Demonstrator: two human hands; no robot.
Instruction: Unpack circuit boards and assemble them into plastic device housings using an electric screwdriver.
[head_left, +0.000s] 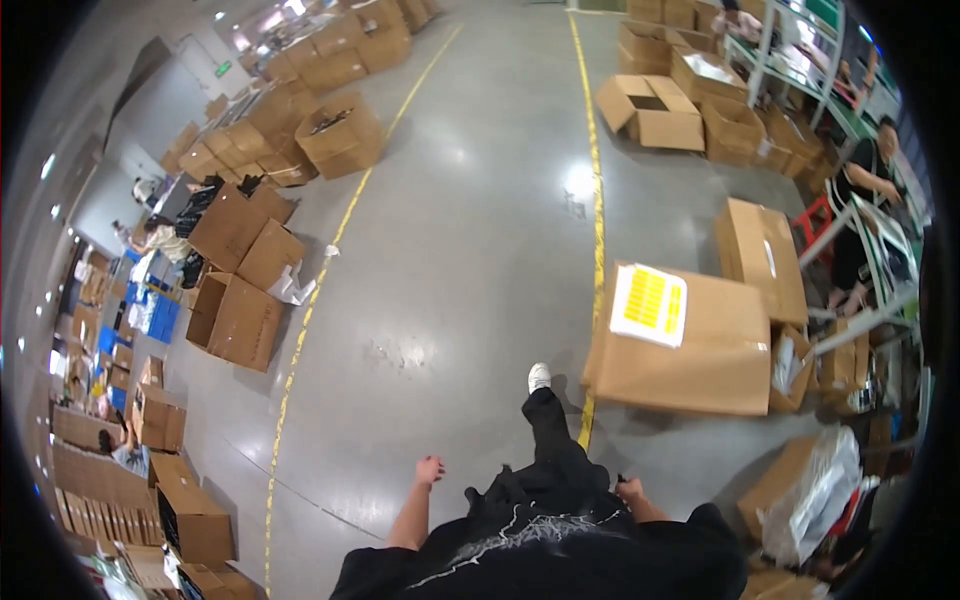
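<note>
I am walking along a grey concrete aisle, one leg in black trousers and a white shoe (539, 377) stepping forward. My left hand (430, 470) swings at my side with the fingers curled and nothing in it. Against my black shirt, my right hand (629, 489) hangs close to my hip; it looks closed, perhaps around a small dark thing that I cannot make out. The nearest object is a large closed cardboard box (700, 360) with a yellow and white sheet (649, 304) on top, just ahead to my right.
Two yellow floor lines (300, 340) (597, 200) border the aisle. Open and closed cardboard boxes (240, 320) pile up on the left, with more boxes (650, 110) far right. A person (868, 175) stands at metal racks on the right, others sit far left. A plastic-wrapped bundle (820, 490) lies near right.
</note>
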